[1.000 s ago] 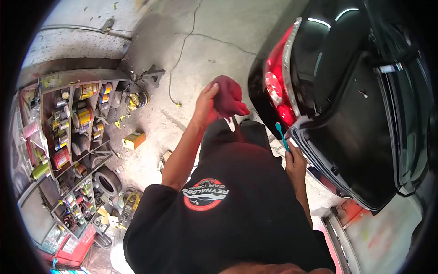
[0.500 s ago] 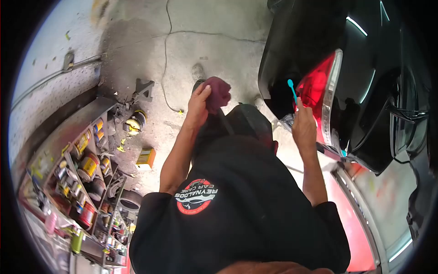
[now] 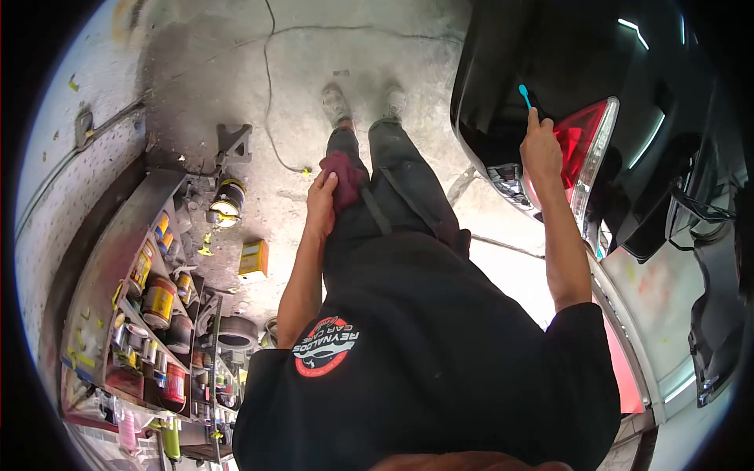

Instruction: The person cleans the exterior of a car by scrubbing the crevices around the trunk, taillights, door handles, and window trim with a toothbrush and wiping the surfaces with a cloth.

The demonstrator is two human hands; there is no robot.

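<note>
moved: right hand [image 3: 542,153] has risen with the teal tool [image 3: 524,95] onto the black car body [image 3: 503,71] beside the tail light [image 3: 585,149]; left hand [image 3: 320,200] has dropped to the thigh
right fingers: pinched on the tool's lower shaft
left fingers: curled around the red rag [image 3: 342,179]
tool: probably light, thin, stiff plastic; grip low on the shaft
rag: soft, limp; bunch it anywhere

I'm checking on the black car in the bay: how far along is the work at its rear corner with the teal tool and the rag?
Done: nothing finished can be read on the black car from here. In hand: the right hand holds the teal tool, its tip against the dark panel just above the red tail light. The left hand grips the red rag low by the thigh, off the car. Left: any wiping, judging by the idle rag.
</note>
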